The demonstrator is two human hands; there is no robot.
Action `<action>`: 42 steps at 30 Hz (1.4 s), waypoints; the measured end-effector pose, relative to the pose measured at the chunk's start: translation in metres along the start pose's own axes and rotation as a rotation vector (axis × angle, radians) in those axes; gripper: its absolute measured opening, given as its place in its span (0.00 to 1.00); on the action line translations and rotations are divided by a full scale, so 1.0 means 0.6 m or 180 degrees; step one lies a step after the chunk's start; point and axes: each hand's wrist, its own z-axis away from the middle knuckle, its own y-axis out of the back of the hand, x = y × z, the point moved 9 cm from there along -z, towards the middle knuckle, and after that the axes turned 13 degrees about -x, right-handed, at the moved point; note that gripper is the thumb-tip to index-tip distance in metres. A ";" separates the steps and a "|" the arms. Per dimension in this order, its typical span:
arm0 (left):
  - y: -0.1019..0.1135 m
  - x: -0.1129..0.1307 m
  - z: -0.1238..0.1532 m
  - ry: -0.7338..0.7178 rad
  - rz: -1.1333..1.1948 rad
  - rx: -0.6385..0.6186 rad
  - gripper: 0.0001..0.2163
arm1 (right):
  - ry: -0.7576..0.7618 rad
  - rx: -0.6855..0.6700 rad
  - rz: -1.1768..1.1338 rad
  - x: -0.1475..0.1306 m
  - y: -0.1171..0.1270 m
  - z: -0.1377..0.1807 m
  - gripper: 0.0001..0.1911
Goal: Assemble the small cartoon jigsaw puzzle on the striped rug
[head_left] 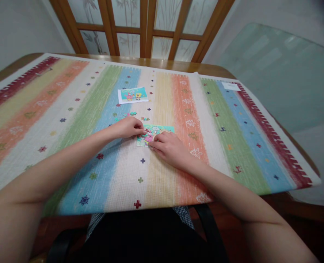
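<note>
A small jigsaw puzzle [164,129] with a teal and pink cartoon picture lies flat on the tablecloth, partly covered by my hands. At its left edge is my left hand [129,127], thumb and fingers closed in a pinch; a small puzzle piece seems to be at the fingertips, mostly hidden. My right hand [169,147] rests over the puzzle's lower right part. Its fingers are bent and together, gripping the puzzle near the bottom edge. Loose puzzle pieces [130,114] lie just beyond my left hand.
A picture card [133,95] with the cartoon figures lies farther back. The striped tablecloth [162,182] covers a wooden table. A white paper [231,86] sits at the far right. Beyond stand wood-framed glass doors [144,29], with a pale glass panel [282,73] at right.
</note>
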 end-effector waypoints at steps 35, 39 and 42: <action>-0.007 0.019 0.047 -0.0703 0.1635 0.0386 0.19 | -0.0568 0.0571 -0.3331 0.056 0.017 -0.069 0.18; -0.020 0.021 0.054 -0.0753 0.1960 0.0298 0.14 | -0.0521 0.0751 -0.2968 0.052 0.024 -0.064 0.19; -0.014 0.019 0.060 -0.0753 0.1980 0.0439 0.13 | -0.0464 0.0689 -0.2953 0.048 0.020 -0.064 0.20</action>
